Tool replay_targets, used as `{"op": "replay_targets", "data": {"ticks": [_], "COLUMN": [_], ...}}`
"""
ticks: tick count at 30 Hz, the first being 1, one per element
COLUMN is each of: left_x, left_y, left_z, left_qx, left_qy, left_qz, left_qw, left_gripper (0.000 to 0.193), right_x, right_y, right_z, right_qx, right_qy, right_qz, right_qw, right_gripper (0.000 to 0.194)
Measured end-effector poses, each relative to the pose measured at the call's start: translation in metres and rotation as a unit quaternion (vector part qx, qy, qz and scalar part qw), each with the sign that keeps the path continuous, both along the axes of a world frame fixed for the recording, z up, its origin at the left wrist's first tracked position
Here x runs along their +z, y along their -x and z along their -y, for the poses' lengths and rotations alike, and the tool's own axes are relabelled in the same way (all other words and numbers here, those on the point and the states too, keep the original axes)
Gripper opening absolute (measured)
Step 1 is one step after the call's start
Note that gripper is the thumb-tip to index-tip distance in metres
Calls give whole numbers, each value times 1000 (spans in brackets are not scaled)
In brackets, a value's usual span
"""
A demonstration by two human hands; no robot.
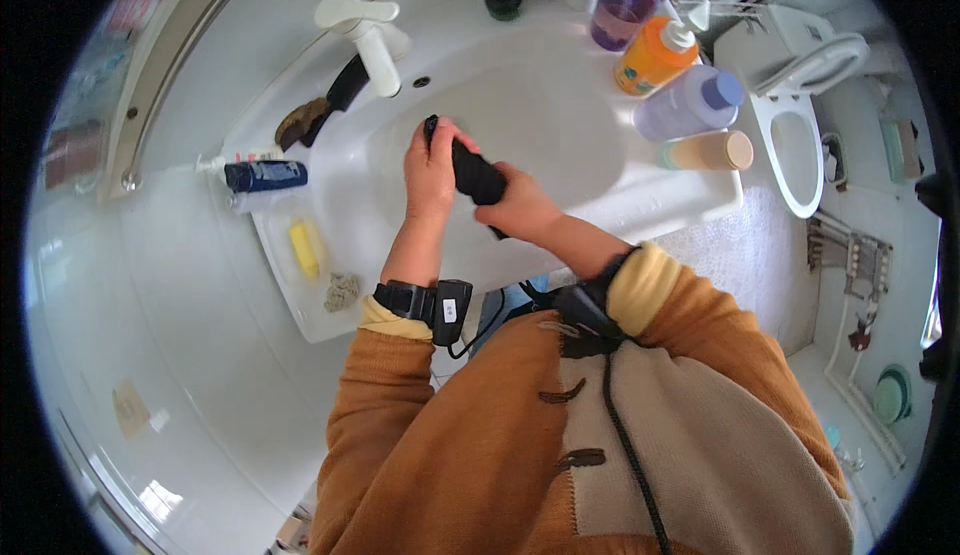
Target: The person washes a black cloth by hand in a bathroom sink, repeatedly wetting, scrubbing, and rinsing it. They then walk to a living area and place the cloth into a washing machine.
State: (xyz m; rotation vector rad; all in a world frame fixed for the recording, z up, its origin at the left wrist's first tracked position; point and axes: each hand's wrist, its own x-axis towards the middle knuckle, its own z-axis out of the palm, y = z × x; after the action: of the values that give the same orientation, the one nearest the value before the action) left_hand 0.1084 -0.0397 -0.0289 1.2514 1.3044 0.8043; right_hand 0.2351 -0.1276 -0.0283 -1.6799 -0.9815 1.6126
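Observation:
Both my hands grip a black piece of cloth (478, 175), bunched into a thick roll above the basin of a white washbasin (679, 210). My left hand (431, 166) wraps its upper end, with a bit of black showing past the thumb. Lower and to the right, my right hand (523, 206) is closed around the other end, and a dark tip pokes out beneath it. The fingers hide parts of the cloth. A white faucet (375, 49) stands behind my hands, over the basin's far side. Whether water stands in the basin I cannot tell.
On the left rim lie a yellow soap bar (304, 247), a grey scrubber (342, 292), a dark blue tube (266, 175) and a brown item (300, 124). Along the right rim stand an orange pump bottle (654, 56), a lavender bottle (686, 105) and others. A toilet (787, 146) is further right.

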Motion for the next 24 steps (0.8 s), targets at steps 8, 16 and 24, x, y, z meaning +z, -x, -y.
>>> {"op": "replay_targets", "data": {"ticks": [8, 16, 24], "left_x": [-47, -80, -130], "left_y": [141, 134, 41], "left_z": [13, -21, -80], "left_qx": [-54, -195, -270], "left_qy": [-51, -83, -138], "left_qz": [-393, -433, -484], "left_qw": [917, 876, 821], "left_gripper": [36, 32, 30], "right_x": [6, -8, -13], "right_y": [-103, -118, -116], "right_z": [44, 78, 80], "right_qx": [-4, -41, -42], "right_qy": [-175, -216, -232], "right_qz": [369, 398, 417], "right_qw": [913, 891, 878], "right_gripper": [57, 60, 57]}}
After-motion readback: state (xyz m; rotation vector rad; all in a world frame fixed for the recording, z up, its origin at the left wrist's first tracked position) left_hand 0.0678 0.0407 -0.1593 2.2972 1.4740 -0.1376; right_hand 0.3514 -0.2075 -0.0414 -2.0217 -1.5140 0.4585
